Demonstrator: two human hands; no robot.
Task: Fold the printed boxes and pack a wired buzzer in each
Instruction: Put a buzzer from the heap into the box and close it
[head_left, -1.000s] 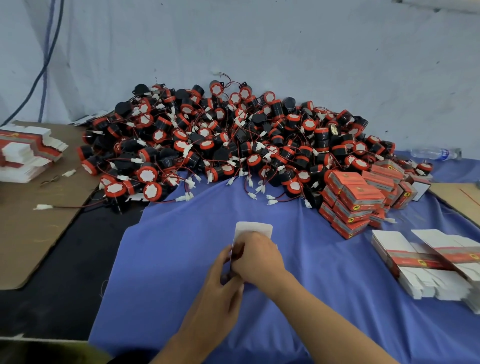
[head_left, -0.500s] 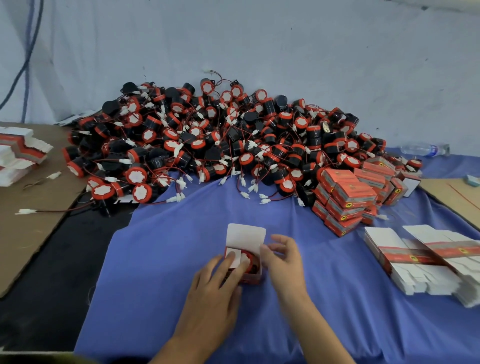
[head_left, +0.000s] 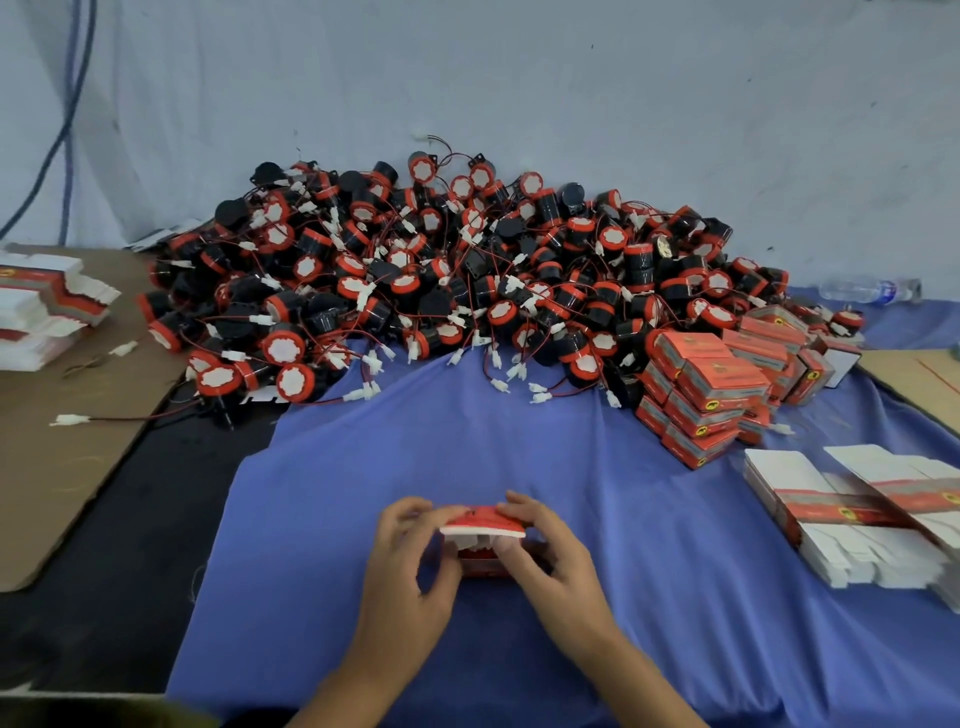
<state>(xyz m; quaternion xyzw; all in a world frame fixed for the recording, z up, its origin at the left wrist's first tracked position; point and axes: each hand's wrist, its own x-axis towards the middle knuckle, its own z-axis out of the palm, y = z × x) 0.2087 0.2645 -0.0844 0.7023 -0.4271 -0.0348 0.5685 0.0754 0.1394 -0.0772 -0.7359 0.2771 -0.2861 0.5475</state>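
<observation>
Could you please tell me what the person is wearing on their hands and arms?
Nothing that shows: the left hand and right hand are bare, with no gloves, watch or wristband. The left forearm and right forearm are uncovered, no sleeves in view.

No wording can be read anywhere. The packed boxes (head_left: 719, 371) near the worktop's (head_left: 519, 452) right edge bear a round yellow emblem and lines of print on red, too blurred to make out. The flat boxes (head_left: 852, 501) at that edge show the same emblem on a red band. Print on the held box (head_left: 480, 519) and the bottle (head_left: 865, 290) label is illegible.
</observation>
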